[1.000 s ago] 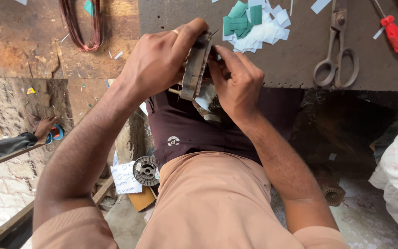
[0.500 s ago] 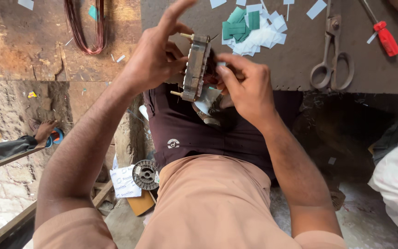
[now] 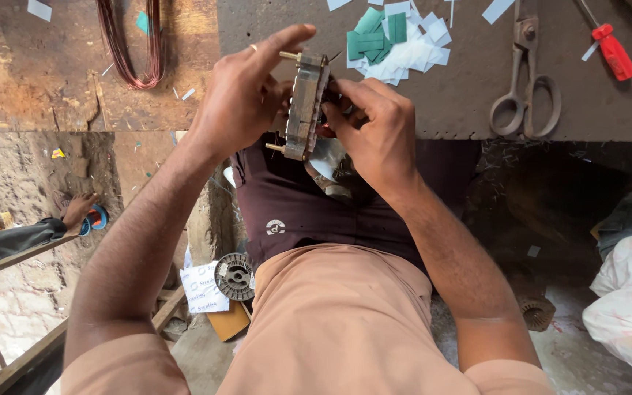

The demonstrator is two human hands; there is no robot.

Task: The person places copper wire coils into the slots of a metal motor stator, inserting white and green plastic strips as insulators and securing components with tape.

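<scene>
The left hand (image 3: 239, 110) grips the metal motor core (image 3: 306, 106) upright above the bench (image 3: 469, 95) edge, the right hand (image 3: 374, 135) pinching at its side, so steady support and small finger moves seem wise.

A layered grey metal motor core (image 3: 306, 106) with brass studs stood upright on edge, held above the worktop (image 3: 462, 102) edge.
</scene>
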